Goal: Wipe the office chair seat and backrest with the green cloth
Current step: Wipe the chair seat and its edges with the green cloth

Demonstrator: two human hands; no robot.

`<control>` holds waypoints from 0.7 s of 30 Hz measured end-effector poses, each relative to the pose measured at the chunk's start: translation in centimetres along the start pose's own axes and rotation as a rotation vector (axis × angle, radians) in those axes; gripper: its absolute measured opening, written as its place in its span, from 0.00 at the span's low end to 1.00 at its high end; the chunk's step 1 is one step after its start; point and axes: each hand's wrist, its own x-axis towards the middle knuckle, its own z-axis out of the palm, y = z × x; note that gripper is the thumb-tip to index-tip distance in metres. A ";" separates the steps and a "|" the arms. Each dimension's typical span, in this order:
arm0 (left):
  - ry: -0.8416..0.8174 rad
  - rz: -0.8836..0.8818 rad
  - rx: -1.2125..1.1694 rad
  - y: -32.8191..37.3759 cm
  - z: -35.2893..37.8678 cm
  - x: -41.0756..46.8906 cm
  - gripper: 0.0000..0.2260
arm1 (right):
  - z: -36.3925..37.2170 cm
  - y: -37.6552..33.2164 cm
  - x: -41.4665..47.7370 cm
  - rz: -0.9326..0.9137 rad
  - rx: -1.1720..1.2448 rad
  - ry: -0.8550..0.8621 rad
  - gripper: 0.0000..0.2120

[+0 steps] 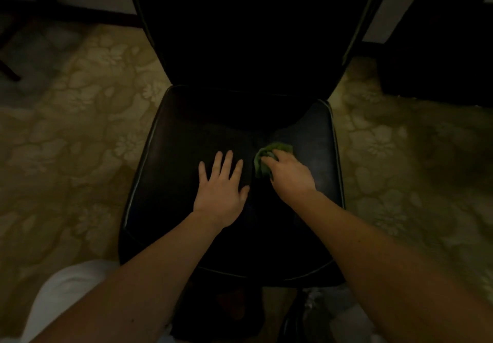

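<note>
A black office chair faces me, its padded seat point(170, 155) in the middle of the view and its dark backrest point(248, 35) rising behind. My left hand point(221, 187) lies flat on the seat, fingers spread, holding nothing. Just to its right, my right hand point(290, 174) presses a crumpled green cloth point(262, 161) against the seat. Most of the cloth is hidden under the fingers; its edge shows at the fingertips.
A floral-patterned beige floor point(88, 107) surrounds the chair. Dark furniture point(440, 49) stands at the back right, and a dark leg or frame point(10, 67) at the far left. The chair's base point(234, 308) shows dimly below the seat's front edge.
</note>
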 end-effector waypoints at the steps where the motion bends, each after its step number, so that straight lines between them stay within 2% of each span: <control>1: -0.002 0.010 0.001 0.4 -0.2 -0.8 0.29 | 0.0 0.2 -1.4 0.005 0.013 -0.007 0.23; 3: -0.018 0.044 0.012 1.1 -0.8 -2.7 0.28 | 0.0 0.6 -4.4 0.041 0.081 0.005 0.22; 7: 0.008 0.072 0.042 2.9 -1.3 -6.3 0.28 | -1.0 1.8 -9.8 0.137 0.240 0.164 0.23; 11: 0.045 0.082 0.034 4.5 -1.1 -6.7 0.27 | -2.5 4.1 -11.2 0.157 0.305 0.241 0.22; 15: 0.035 0.095 -0.030 6.4 -1.0 -2.5 0.27 | -3.1 7.5 -9.3 0.172 0.397 0.312 0.22; 21: 0.093 0.050 -0.040 8.5 -0.5 6.6 0.28 | -3.1 12.4 -3.4 0.212 0.474 0.329 0.22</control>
